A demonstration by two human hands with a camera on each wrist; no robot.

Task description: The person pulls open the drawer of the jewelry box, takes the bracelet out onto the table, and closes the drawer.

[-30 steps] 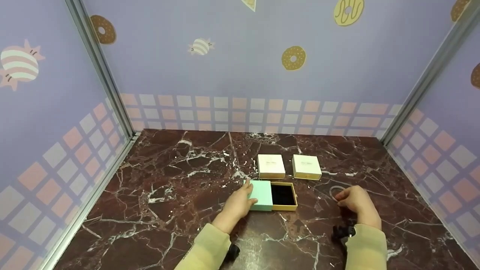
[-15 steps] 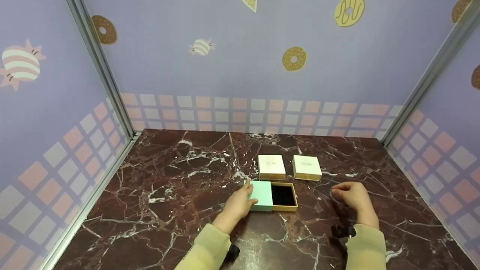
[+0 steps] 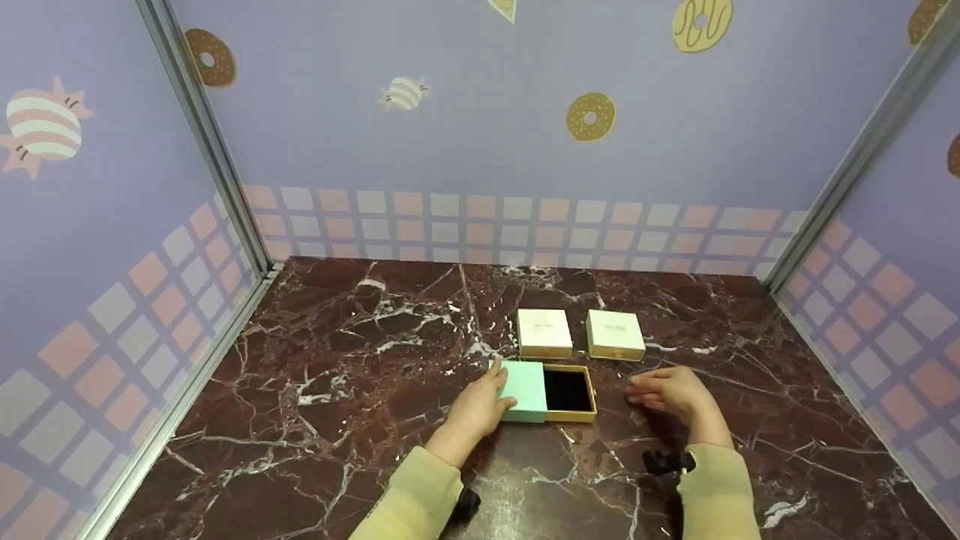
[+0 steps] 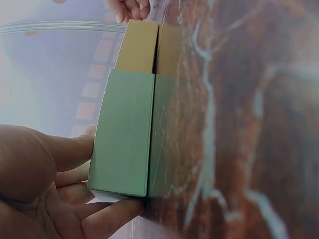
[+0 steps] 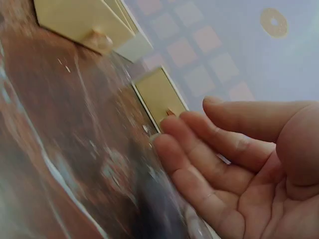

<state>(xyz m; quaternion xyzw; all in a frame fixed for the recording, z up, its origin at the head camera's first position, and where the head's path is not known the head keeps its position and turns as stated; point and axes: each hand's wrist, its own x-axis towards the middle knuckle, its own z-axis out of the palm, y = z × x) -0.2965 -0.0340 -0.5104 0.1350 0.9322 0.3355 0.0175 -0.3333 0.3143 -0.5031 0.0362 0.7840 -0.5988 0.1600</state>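
My left hand [image 3: 478, 405] holds the left end of a mint-green sleeve box [image 3: 523, 391], thumb toward the front and fingers round the end. The left wrist view shows the thumb against the sleeve's edge. From the sleeve's right side a gold drawer [image 3: 571, 394] with a black lining stands pulled out. My right hand [image 3: 671, 391] hovers right of the drawer, apart from it, its fingers loosely bent. In the right wrist view thumb and fingertips stand apart, with nothing seen pinched. A pale curved thing [image 5: 194, 222] shows low beside that hand, mostly hidden; its kind is unclear.
Two cream boxes with gold fronts stand behind the green box, one at the left [image 3: 544, 332] and one at the right [image 3: 616, 334]. Dark red marble [image 3: 360, 420] makes up the tabletop. Patterned lilac panels [image 3: 450, 150] close off the back and sides.
My right hand first touches a pale bangle-like ring on the table at the right, then moves left toward the drawer. The ring no longer shows in the head view. My left hand and the box stay put.
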